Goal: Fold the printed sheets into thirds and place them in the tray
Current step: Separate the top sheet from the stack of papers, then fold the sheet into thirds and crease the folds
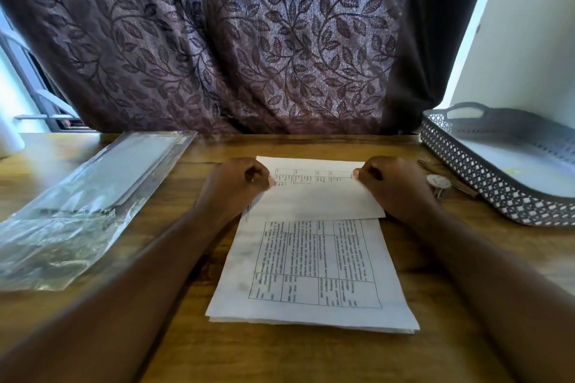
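Wooden table (311,357) in front of a dark leaf-patterned curtain (217,40); pale wall at far right. A stack of white printed sheets with a ruled grid of text (311,270) lies between your forearms, long axis running away from you. Your left hand (236,183) and right hand (392,183) each have their fingers pinched together on one corner of the top sheet's turned-over flap (317,199), its blank back facing up. The loose edge sits just nearer you than your fingers; the fold line lies beyond them. The grey perforated plastic tray with a handle (466,171) stands to the right, nearer your right fingers, apparently empty. A clear plastic sleeve (77,211) lies left of your left fingers. Judgement: first third in progress, crease not yet pressed.
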Available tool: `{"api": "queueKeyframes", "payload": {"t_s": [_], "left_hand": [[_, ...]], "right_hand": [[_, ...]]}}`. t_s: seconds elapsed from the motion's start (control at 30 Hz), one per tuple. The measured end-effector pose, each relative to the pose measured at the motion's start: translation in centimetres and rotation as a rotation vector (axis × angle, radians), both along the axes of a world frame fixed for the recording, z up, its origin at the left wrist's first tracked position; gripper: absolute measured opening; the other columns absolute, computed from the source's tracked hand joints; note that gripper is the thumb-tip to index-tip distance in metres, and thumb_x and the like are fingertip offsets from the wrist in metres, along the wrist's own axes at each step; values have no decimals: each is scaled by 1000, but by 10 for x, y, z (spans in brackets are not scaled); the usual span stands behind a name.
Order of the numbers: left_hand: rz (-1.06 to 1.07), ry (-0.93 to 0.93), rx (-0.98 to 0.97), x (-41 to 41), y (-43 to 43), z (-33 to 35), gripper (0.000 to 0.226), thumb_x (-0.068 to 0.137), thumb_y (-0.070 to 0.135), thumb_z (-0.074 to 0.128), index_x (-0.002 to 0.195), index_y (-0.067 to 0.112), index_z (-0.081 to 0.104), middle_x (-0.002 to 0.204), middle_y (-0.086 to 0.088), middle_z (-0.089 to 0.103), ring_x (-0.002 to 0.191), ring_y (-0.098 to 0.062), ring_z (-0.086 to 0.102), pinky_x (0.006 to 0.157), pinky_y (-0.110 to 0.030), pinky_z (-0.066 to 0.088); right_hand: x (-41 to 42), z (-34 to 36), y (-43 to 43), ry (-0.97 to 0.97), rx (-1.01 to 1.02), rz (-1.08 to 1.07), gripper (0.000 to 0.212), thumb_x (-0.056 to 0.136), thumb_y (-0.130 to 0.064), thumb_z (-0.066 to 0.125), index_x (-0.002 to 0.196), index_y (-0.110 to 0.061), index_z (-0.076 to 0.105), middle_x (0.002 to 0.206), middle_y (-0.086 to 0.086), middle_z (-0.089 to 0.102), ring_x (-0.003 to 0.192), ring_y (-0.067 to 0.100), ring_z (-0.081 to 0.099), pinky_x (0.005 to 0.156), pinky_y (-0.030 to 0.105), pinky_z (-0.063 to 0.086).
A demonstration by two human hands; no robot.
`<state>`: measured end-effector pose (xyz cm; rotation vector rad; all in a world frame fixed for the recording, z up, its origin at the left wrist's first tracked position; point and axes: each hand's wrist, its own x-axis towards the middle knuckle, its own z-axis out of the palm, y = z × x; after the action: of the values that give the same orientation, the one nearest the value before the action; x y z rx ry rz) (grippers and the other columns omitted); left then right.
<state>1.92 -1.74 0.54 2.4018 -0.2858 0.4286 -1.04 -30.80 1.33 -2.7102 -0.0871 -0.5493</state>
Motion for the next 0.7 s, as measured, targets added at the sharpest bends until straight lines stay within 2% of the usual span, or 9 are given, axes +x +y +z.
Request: {"api": "queueKeyframes", "payload": {"t_s": [0.1, 0.2, 0.3, 0.37, 0.43, 0.5, 0.57, 0.6, 0.7], "left_hand": [[30, -99, 35, 7, 3, -6, 29, 90, 51, 61, 84, 26, 73, 80, 12, 69, 74, -4, 62, 62, -22, 42], [44, -115, 27, 1, 4, -6, 26, 91, 42, 61, 69, 29, 62, 69, 10, 63, 65, -7, 58, 57, -22, 38], [52, -103, 21, -8, 3, -4, 15, 93, 27, 63, 82, 22, 73, 82, 4, 69, 71, -13, 61, 65, -28, 47], [47, -118, 8, -18, 5, 0, 16, 94, 23, 63, 92, 14, 76, 89, -3, 72, 76, -15, 61, 71, -33, 52], [45, -142, 79, -34, 5, 4, 18, 95, 24, 61, 90, 15, 75, 87, 1, 70, 70, -7, 56, 63, -22, 45], [49, -122, 142, -58, 13, 12, 18, 96, 24, 60, 89, 15, 74, 86, 5, 65, 68, -4, 51, 58, -16, 38], [73, -127, 172, -74, 26, 16, 16, 94, 25, 62, 92, 14, 74, 96, 1, 68, 79, -9, 56, 66, -23, 47], [95, -131, 158, -85, 40, 18, 16, 93, 25, 63, 95, 14, 75, 102, 0, 70, 88, -14, 59, 72, -28, 50], [141, -187, 130, -115, 88, 16, 15, 92, 27, 65, 103, 21, 73, 112, 2, 69, 105, -17, 56, 84, -34, 49]], "right_hand": [[0, 1, 0, -1, -3, -25, 24, 95, -42, 61, 86, -22, 68, 78, -3, 65, 68, 11, 57, 61, 31, 51], [-3, 4, 0, -43, 33, -47, 18, 95, -34, 62, 90, -19, 71, 84, 0, 70, 70, 13, 59, 64, 32, 52], [-11, 11, 9, -89, 69, -61, 16, 95, -30, 62, 95, -18, 72, 89, 2, 73, 73, 16, 61, 66, 33, 52], [-21, 19, 22, -128, 97, -51, 16, 95, -29, 62, 95, -18, 73, 89, 1, 73, 73, 15, 62, 62, 27, 47], [-33, 29, 37, -140, 129, -21, 12, 95, -28, 64, 91, -20, 72, 87, -4, 72, 72, 12, 61, 58, 21, 40], [-46, 36, 65, -131, 209, 63, 11, 94, -27, 66, 89, -20, 72, 87, -5, 73, 71, 14, 65, 62, 26, 48], [-54, 37, 94, -108, 293, 160, 11, 93, -27, 67, 93, -18, 74, 90, -3, 75, 74, 17, 70, 72, 41, 59], [-61, 36, 113, -88, 309, 216, 11, 93, -27, 67, 95, -18, 74, 91, -4, 74, 76, 15, 70, 75, 42, 59], [-83, 31, 171, -68, 274, 384, 11, 93, -25, 67, 100, -18, 73, 93, -5, 74, 80, 10, 67, 78, 29, 56]]}}
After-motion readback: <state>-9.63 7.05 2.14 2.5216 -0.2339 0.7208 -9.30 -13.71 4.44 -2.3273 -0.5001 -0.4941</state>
